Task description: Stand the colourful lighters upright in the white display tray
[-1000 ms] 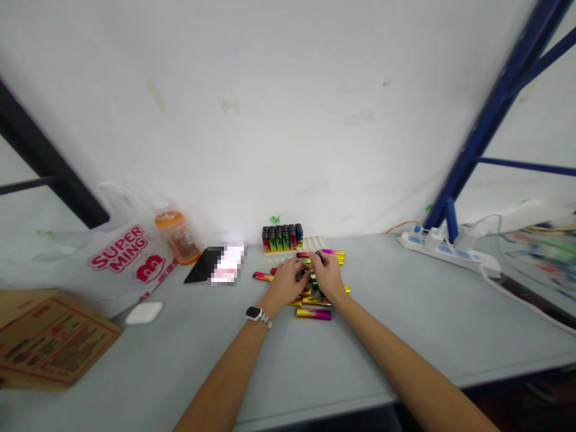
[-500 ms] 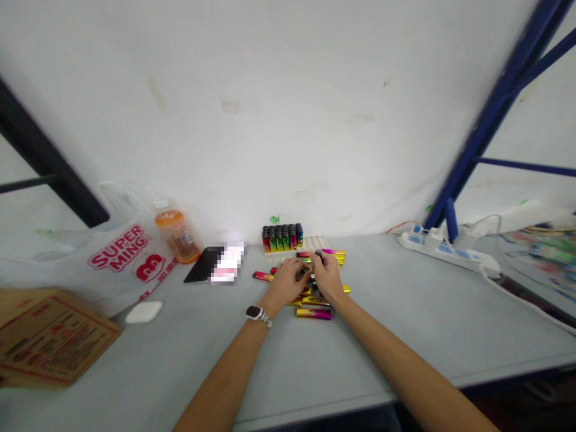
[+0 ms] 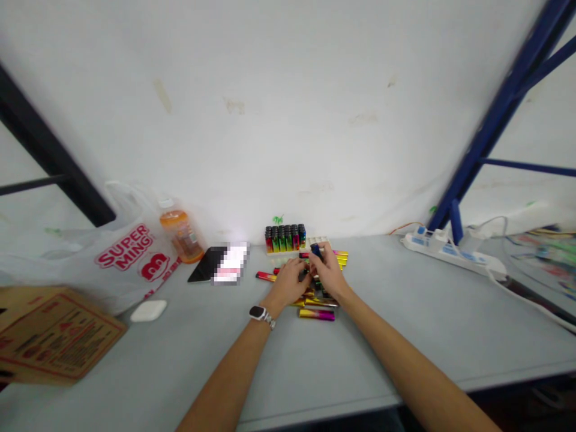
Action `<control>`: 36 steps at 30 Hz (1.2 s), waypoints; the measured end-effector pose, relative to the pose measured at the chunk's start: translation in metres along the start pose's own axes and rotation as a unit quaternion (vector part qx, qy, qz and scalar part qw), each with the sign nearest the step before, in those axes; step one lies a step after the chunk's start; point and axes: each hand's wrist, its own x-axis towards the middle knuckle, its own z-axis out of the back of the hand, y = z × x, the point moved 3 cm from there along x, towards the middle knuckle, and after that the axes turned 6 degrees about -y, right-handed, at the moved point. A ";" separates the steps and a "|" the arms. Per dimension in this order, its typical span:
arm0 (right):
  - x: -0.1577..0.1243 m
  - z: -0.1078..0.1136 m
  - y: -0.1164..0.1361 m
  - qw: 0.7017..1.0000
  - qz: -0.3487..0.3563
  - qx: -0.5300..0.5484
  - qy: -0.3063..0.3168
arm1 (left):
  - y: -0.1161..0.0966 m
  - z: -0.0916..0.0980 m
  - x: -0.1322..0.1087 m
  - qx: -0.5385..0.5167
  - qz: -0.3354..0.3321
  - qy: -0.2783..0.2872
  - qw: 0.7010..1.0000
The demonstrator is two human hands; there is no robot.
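A white tray (image 3: 321,242) by the wall holds a row of upright colourful lighters (image 3: 284,238) at its left end. In front of it lies a pile of loose metallic lighters (image 3: 317,314) on the grey table (image 3: 405,324). My right hand (image 3: 327,273) is closed on a dark-topped lighter (image 3: 315,249), lifted just in front of the tray. My left hand (image 3: 290,283), with a watch at the wrist, rests curled on the pile beside the right hand; what it holds is hidden.
A dark phone (image 3: 207,264) lies left of the tray, then an orange bottle (image 3: 180,230) and a white plastic bag (image 3: 121,258). A small white case (image 3: 149,311) and a cardboard box (image 3: 49,333) sit at the left. A power strip (image 3: 450,254) with cables lies at the right near blue shelf posts.
My right hand has risen slightly and moved toward the tray with the lighter. The left hand stays on the pile. The view has shifted a little.
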 end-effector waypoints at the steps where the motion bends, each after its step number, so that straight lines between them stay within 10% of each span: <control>1: 0.004 0.002 0.000 1.000 0.016 -0.009 0.000 | 0.000 0.000 0.000 -0.002 0.001 -0.002 1.000; 16: 0.069 0.009 -0.005 0.966 0.130 -0.223 -0.015 | -0.001 0.000 -0.001 -0.026 0.010 -0.001 1.000; 36: 0.076 -0.005 -0.031 0.915 0.191 -0.355 -0.001 | -0.001 -0.001 -0.004 -0.021 0.020 0.002 1.000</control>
